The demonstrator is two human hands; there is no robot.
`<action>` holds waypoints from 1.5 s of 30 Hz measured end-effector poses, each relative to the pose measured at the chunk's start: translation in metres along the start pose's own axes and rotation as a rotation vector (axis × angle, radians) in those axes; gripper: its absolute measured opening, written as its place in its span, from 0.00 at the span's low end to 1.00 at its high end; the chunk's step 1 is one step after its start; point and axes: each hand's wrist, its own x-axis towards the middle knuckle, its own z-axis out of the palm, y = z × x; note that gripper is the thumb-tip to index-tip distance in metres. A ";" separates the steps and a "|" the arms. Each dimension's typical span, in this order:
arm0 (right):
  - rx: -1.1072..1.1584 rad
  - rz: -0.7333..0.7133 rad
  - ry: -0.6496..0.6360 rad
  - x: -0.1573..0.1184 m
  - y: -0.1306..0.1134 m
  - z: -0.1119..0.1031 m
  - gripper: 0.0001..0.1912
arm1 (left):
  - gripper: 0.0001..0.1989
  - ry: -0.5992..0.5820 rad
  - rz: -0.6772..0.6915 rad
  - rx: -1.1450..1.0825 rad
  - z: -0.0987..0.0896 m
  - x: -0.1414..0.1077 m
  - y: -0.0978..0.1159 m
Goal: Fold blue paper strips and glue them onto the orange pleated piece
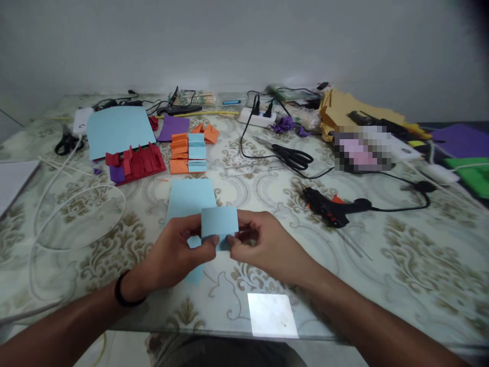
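Observation:
Between both hands I hold a small light-blue piece of paper (219,220), with a crease running across its lower part. My left hand (183,247) pinches its left side, thumb on the near face and fingers behind. On the right side my right hand (260,237) grips it the same way, its thumb close to the left one. Under the hands lies a larger light-blue sheet (191,196), partly covered by the left hand. Farther back are folded orange paper pieces (179,153) beside folded light-blue pieces (197,152).
A black glue gun (332,204) lies at the right, its cord running back. Black-handled scissors (290,154) rest near a white power strip (256,117). Red folded paper (141,162) and a big light-blue sheet (120,130) lie at the left. A white card (272,315) is near the front edge.

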 end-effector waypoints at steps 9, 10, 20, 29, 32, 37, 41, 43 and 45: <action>0.121 -0.071 0.049 0.004 -0.002 -0.016 0.04 | 0.07 0.091 -0.017 -0.077 -0.014 0.004 0.010; 0.125 -0.073 0.016 0.003 -0.002 -0.013 0.05 | 0.08 0.056 -0.016 -0.084 -0.013 0.004 0.008; 0.077 0.001 -0.005 0.001 0.001 0.000 0.08 | 0.08 -0.023 -0.008 -0.083 -0.010 0.003 -0.001; 0.024 -0.019 0.006 -0.003 0.005 0.010 0.02 | 0.05 -0.083 -0.023 0.004 -0.004 0.001 0.004; 0.024 -0.027 0.027 -0.004 0.005 0.011 0.02 | 0.03 -0.085 -0.035 -0.033 -0.005 0.001 0.009; 0.072 -0.013 0.102 -0.002 0.001 0.003 0.04 | 0.04 -0.022 -0.082 -0.045 -0.018 0.007 0.016; -0.001 -0.105 0.167 0.001 -0.001 -0.008 0.04 | 0.07 0.075 -0.030 -0.159 -0.027 0.012 0.013; -0.162 -0.298 0.191 0.002 0.001 -0.011 0.01 | 0.15 0.045 -0.054 -0.275 -0.026 0.013 0.010; -0.358 -0.598 0.200 0.004 0.004 -0.012 0.05 | 0.26 -0.085 -0.147 -0.387 -0.023 0.012 0.007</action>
